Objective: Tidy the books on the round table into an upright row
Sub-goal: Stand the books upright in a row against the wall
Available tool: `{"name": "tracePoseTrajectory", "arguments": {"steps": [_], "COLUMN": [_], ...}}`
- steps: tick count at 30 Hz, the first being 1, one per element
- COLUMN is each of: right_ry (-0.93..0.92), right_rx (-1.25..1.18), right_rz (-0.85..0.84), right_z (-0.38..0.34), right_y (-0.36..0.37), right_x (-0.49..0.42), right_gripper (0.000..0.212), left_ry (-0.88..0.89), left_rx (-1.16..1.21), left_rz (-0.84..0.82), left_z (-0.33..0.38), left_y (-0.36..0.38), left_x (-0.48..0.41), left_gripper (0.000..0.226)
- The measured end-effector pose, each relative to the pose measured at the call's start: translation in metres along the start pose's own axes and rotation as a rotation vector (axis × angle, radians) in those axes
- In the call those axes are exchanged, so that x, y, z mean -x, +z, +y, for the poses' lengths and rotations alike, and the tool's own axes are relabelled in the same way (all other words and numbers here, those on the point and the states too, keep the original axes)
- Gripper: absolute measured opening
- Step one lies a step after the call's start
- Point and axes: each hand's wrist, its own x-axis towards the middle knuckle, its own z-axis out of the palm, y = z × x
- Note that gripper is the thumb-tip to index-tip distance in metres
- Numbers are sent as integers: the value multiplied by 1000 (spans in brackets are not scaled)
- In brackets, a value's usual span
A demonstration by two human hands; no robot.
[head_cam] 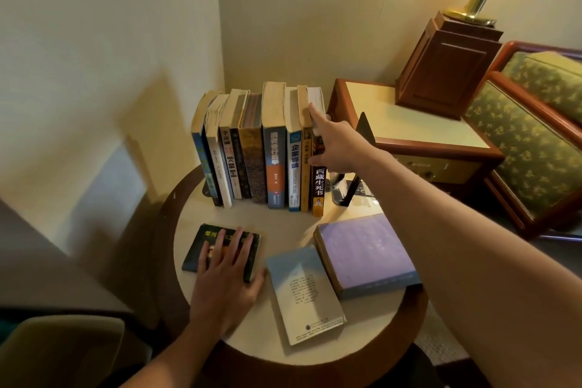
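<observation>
- Right hand point(333, 148): index finger point(315, 113) stretched over the top page edge of the end book point(318, 189), thumb pressed on its spine. The other fingers are hidden behind the cover, so I cannot tell how they lie. I read it as a steadying hold.
- Left hand point(223, 287): fingers point(234, 246) straight and spread, lying flat on the dark green book point(195, 252); thumb along that book's right edge. Nothing is pinched.
- End book: upright, black and orange spine, closing the right end of the row point(274, 142) and touching its yellow neighbour.
- Row: about nine books standing along the far edge of the round table point(245, 214). The left few lean; the rest look straight.
- Flat on the table: the dark green book by the near-left edge, the pale blue book point(302, 293) at the near edge, and the thick purple book point(365, 252) toward the right edge, just beside the pale one.
- Black bookend point(365, 127) stands behind my right wrist, apart from the row.
- Progress, my estimate: most books shelved. Three remain to be stood up, the left leaners squared and the bookend closed in.
</observation>
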Motion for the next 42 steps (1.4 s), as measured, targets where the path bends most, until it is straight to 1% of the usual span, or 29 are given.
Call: {"name": "tracePoseTrajectory", "arguments": {"steps": [3,9,14,17,19,22,23,25,27,30,32,36,39,42], "right_ry": [-30,-59,-72,-86,-111,-131,-134,-116,-75,40,80,178,330,458], "right_rx": [44,33,62,19,-13,-79,-116,-135,-82,0,1,58,-19,-139], "right_rz": [58,186,263,307,372,462,469,473,490,549,555,446,387,374], "right_z": [2,6,10,16,24,41,48,63,84,113,124,137,143,149], "right_y": [5,21,33,38,47,68,75,94,114,139,153,169,162,149], "right_x": [-4,-10,-15,-11,-2,23,36,64,95,144,172,202,204,198], "right_gripper": [109,101,99,98,100,109,109,103,89,59,48,51,50,55], "left_ry": [-1,-8,-14,-9,-1,-5,-10,-20,-33,-43,-36,12,42,117], "left_rx": [-20,-19,-9,6,26,57,55,49,53,49,75,113,206,299], "left_rz": [-11,-15,-19,-11,1,-1,-9,-21,-32,-55,-51,-21,58,90], "left_z": [0,-1,-2,-1,-2,-2,-1,-1,-1,1,1,3,18,56], "left_y": [2,3,5,5,5,4,4,4,2,0,-2,-6,-10,-13], "left_x": [0,-2,-2,-1,0,-1,-2,-2,-2,-1,-1,3,13,19], "left_gripper": [82,82,82,81,78,77,78,78,79,78,76,70,64,54]}}
